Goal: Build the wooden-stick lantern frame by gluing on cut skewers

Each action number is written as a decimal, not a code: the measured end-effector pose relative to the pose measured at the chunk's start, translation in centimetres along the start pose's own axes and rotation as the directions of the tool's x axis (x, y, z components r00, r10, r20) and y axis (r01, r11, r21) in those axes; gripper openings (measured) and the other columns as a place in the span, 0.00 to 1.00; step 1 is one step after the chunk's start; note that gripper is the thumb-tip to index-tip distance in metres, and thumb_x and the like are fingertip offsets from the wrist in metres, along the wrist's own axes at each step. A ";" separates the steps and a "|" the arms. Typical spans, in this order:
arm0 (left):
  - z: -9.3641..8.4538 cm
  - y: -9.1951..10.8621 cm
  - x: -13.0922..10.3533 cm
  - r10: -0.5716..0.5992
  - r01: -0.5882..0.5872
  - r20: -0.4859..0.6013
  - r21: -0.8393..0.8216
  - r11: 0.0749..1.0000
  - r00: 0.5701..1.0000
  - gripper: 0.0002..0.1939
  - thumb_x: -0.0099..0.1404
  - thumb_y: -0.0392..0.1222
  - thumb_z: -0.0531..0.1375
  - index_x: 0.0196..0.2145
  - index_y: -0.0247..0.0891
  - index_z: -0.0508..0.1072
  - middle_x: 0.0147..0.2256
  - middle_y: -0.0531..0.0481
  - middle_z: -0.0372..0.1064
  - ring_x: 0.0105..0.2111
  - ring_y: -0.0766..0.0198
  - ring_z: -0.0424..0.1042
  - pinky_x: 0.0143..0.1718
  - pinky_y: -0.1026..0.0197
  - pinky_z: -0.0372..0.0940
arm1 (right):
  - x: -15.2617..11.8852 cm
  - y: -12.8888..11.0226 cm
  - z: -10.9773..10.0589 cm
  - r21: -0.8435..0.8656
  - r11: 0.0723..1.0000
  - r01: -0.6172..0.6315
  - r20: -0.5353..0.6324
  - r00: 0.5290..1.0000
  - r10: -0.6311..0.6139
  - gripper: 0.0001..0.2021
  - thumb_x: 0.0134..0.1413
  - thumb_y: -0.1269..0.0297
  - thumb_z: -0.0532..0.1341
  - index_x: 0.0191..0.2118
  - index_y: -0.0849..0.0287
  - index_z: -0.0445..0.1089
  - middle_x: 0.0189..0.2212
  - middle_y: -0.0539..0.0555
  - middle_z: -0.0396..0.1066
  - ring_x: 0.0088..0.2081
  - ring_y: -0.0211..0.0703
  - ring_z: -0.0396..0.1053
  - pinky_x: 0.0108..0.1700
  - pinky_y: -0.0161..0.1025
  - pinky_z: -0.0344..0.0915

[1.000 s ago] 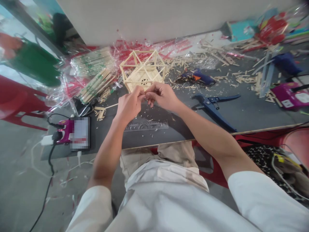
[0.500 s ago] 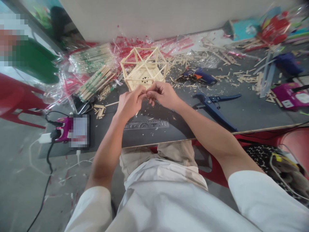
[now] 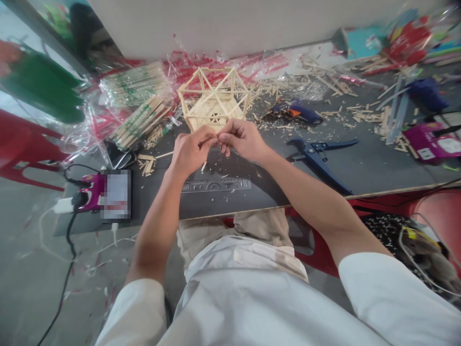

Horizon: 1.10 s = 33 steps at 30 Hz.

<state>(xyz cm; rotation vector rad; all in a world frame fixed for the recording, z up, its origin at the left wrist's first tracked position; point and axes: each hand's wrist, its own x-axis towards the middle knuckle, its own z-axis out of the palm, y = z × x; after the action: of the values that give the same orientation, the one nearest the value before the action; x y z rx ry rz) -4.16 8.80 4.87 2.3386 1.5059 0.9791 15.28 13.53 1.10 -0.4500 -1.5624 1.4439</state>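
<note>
Just in front of a pale wooden stick frame (image 3: 216,91), my two hands meet at the fingertips. My left hand (image 3: 192,150) is closed in a pinch, and my right hand (image 3: 242,140) is pinched too, with its fingers curled. Whatever is between the fingertips is too small to make out. A thin stick end (image 3: 204,166) shows just below my left hand. Closer to the table's front edge lies a clear ruler (image 3: 216,185). The blue cutter (image 3: 320,158) rests to the right of my right hand, its handles apart.
Bundles of wooden sticks (image 3: 142,122) and plastic wrappers lie at the left back. A blue glue gun (image 3: 304,113) sits among stick scraps. A phone (image 3: 115,194) and a purple power strip (image 3: 92,192) are at the left edge. Another purple block (image 3: 430,142) is at the right.
The whole view has shifted slightly. My left hand's fingers have turned a little at the fingertips, while both hands stay together in front of the stick frame.
</note>
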 end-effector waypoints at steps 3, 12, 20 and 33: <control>0.1 -0.2 0.0 0.056 -0.059 -0.059 -0.058 0.997 0.997 0.07 0.73 0.46 0.62 0.39 0.42 0.78 0.34 0.53 0.82 0.34 0.63 0.80 0.40 0.62 0.70 | 0.0 -0.2 0.2 0.004 1.000 0.015 -0.012 1.000 -0.015 0.20 0.57 0.46 0.73 0.35 0.58 0.69 0.27 0.49 0.76 0.24 0.34 0.73 0.25 0.31 0.73; 0.7 0.4 -0.3 0.109 -0.092 -0.159 0.113 0.989 0.981 0.12 0.77 0.51 0.59 0.46 0.44 0.80 0.33 0.53 0.82 0.29 0.66 0.78 0.34 0.64 0.66 | -0.4 -2.5 -0.2 -0.158 0.987 0.002 -0.093 0.996 -0.017 0.18 0.60 0.46 0.71 0.35 0.54 0.69 0.24 0.48 0.73 0.24 0.36 0.71 0.27 0.35 0.73; 0.9 0.3 -0.3 0.204 -0.169 -0.187 0.187 0.968 0.961 0.19 0.80 0.52 0.53 0.45 0.42 0.82 0.39 0.46 0.83 0.37 0.62 0.81 0.35 0.62 0.67 | -0.8 -3.8 -0.5 -0.305 0.949 -0.078 -0.128 0.991 0.040 0.17 0.59 0.46 0.71 0.38 0.52 0.70 0.26 0.49 0.73 0.28 0.39 0.72 0.32 0.39 0.75; 1.6 -0.7 -0.3 0.221 -0.179 -0.169 0.234 0.956 0.961 0.20 0.80 0.54 0.53 0.45 0.44 0.82 0.35 0.46 0.82 0.33 0.63 0.79 0.32 0.61 0.63 | -1.1 -3.8 -0.1 -0.397 0.912 -0.106 -0.140 0.989 0.054 0.05 0.61 0.62 0.66 0.38 0.53 0.70 0.26 0.48 0.71 0.27 0.37 0.71 0.32 0.39 0.73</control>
<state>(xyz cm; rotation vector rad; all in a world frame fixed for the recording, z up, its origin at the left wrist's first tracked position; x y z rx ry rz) -3.75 9.17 3.18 2.6620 1.5345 1.1752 17.07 11.77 4.12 -0.8424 -1.7573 1.1221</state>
